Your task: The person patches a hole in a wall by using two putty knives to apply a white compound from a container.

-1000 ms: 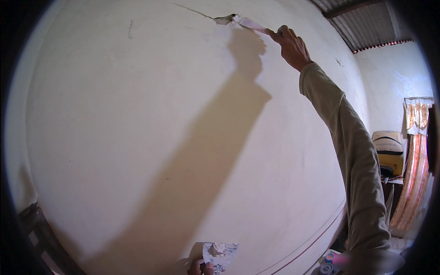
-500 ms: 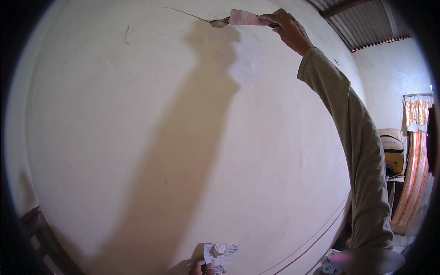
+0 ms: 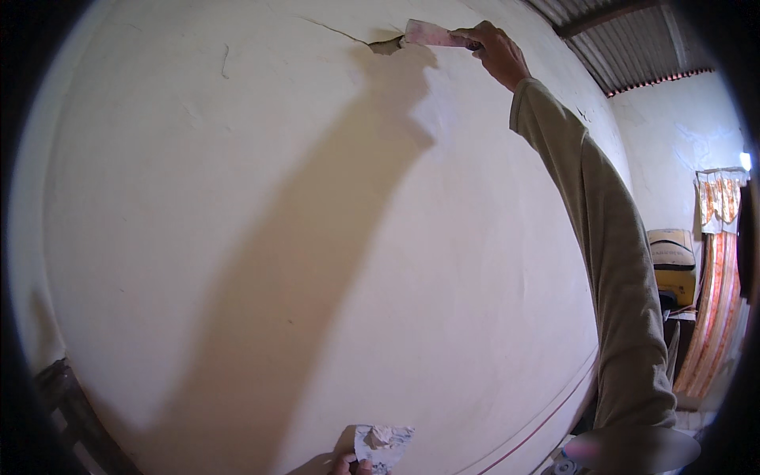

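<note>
Knife blade [image 3: 427, 34]: turned since one second ago, from a narrow slant to showing its broad face; the right hand [image 3: 500, 57] has risen with it, closer to level with the hole [image 3: 386, 47].
Spot on the wall [image 3: 483, 237]: right end of the hole, where the blade's left edge meets or nearly meets the rim; contact cannot be told.
Right fingers [image 3: 465, 33]: closed on the dark knife handle [image 3: 474, 45], the blade reaching out leftward past the fingertips.
Sleeve [image 3: 606, 229]: olive, running from the right wrist to the lower right.
Left hand [image 3: 343, 465]: partly cut off by the lower edge, well apart from the right.
Left fingers [image 3: 364, 467]: pinching the lower left part of a flat plate [image 3: 388, 454], which extends rightward and upward from them.
Paste [image 3: 382, 436]: pale lump on the plate, above and slightly right of the left fingertips.
Crack [image 3: 336, 30]: thin, climbing leftward from the hole.
Shadow [image 3: 261, 301]: broad, slanting up to just below the hole.
Curtain [image 3: 716, 317]: orange and white, far right.
</note>
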